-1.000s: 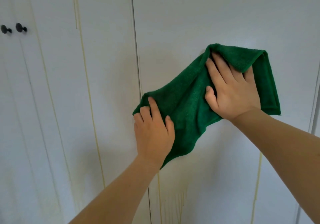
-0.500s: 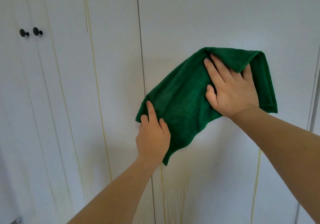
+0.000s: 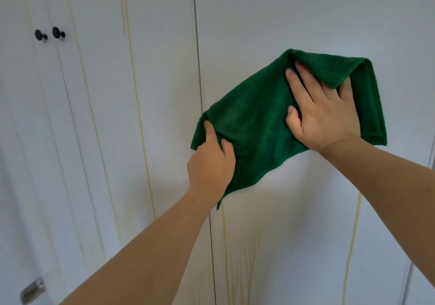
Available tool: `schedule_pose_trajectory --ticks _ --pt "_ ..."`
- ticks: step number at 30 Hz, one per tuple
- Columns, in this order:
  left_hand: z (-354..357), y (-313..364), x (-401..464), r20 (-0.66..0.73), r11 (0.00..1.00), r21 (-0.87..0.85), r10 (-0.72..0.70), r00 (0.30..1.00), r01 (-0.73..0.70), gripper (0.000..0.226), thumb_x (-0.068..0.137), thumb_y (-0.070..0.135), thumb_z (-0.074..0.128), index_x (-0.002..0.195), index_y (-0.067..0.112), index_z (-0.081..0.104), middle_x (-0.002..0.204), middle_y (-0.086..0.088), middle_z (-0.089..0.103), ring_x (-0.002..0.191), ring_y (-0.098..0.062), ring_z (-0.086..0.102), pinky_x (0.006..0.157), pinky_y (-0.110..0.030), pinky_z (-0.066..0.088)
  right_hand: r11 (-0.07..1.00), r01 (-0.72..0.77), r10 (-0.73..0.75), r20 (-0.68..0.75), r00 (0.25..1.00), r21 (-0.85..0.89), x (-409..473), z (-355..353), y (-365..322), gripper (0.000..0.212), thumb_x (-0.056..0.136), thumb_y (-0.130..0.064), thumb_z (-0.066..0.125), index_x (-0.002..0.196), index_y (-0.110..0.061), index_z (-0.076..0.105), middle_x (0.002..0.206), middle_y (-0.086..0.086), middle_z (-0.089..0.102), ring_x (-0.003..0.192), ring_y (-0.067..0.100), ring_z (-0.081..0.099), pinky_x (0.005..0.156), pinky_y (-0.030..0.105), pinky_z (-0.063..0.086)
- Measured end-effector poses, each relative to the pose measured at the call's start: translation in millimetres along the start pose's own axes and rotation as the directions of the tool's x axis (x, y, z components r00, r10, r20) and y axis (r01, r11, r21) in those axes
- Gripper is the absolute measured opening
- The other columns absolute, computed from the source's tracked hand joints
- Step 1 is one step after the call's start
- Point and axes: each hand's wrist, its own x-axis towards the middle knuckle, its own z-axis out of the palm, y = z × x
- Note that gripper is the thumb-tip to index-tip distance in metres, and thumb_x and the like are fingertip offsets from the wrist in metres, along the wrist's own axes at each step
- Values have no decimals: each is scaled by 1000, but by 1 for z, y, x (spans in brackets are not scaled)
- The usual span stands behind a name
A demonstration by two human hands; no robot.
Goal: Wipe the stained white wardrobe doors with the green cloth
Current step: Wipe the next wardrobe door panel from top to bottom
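A dark green cloth point(image 3: 256, 121) is spread against a white wardrobe door point(image 3: 294, 17), just right of the seam between two doors. My right hand point(image 3: 322, 114) lies flat on the cloth's upper right part, and a fold of cloth drapes over its fingertips. My left hand point(image 3: 211, 163) pinches the cloth's lower left corner, fingers curled into the fabric. Yellowish drip stains point(image 3: 138, 107) run down the door to the left, and more drip stains point(image 3: 237, 253) streak the door below the cloth.
Two black round knobs point(image 3: 49, 34) sit on the doors at the far left. A metal fitting point(image 3: 31, 290) shows at the bottom left corner. Another yellow drip line point(image 3: 353, 238) runs down at the right, near a door edge point(image 3: 432, 154).
The view has shifted so the doors and knobs sit further right in frame. My left hand has gone from lying flat on the cloth to gripping its corner. The right hand stays pressed on the cloth.
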Motion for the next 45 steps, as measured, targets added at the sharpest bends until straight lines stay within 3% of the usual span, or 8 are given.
schedule_pose_trajectory --ticks 5,8,12,16,25,37,40,45 --pt "0 12 24 -107 999 -36 8 994 -12 48 99 33 26 127 13 60 65 3 55 66 -20 59 73 -43 56 1000 -13 13 11 1000 -3 -1 -2 -1 66 97 -41 32 157 -18 20 164 2 19 138 30 33 117 58 14" --pt "-7 24 40 -247 996 2 90 965 -92 31 96 29 31 87 20 59 68 3 56 71 -22 56 79 -41 47 1000 -9 9 10 1000 -6 -2 -2 -2 66 96 -41 32 157 -18 21 163 3 21 138 30 32 117 59 15" --pt "3 51 72 -473 999 35 26 881 -10 28 91 20 36 102 7 58 110 -14 56 105 -35 50 87 -44 38 1000 0 0 -11 1000 -20 -1 0 -2 65 97 -41 32 157 -18 23 163 2 21 140 30 32 117 58 15" --pt "46 68 70 -623 989 -63 67 779 -136 46 89 15 36 123 -5 60 119 -29 54 109 -46 51 97 -57 43 999 12 -12 -21 1000 -30 0 4 1 65 97 -41 31 157 -17 22 163 3 21 142 30 31 117 59 15" --pt "57 67 62 -556 981 153 188 810 -123 66 91 31 41 148 -2 42 133 -30 49 127 -48 43 113 -55 25 1000 -8 8 -26 1000 14 -10 1 15 59 101 -37 32 157 -17 25 163 1 24 143 25 31 117 56 16" --pt "69 124 40 -504 971 147 237 831 -188 63 91 30 45 150 8 44 139 -24 46 132 -43 40 113 -56 23 942 -332 333 -11 943 43 -72 -7 64 64 98 -35 31 157 -16 19 163 5 18 142 25 29 116 54 16" --pt "62 119 37 -522 905 203 424 740 -375 47 89 18 51 135 12 62 136 -22 48 128 -33 33 110 -53 22 942 -335 335 3 942 35 -71 -7 63 64 97 -35 32 157 -16 19 164 6 17 143 26 27 116 55 15" --pt "75 122 35 -381 595 223 782 493 -772 35 93 2 50 125 -4 64 123 -23 61 118 -41 56 106 -50 42 941 -339 339 19 941 18 -70 -8 63 63 97 -36 27 156 -13 25 163 6 19 144 26 24 116 54 15"
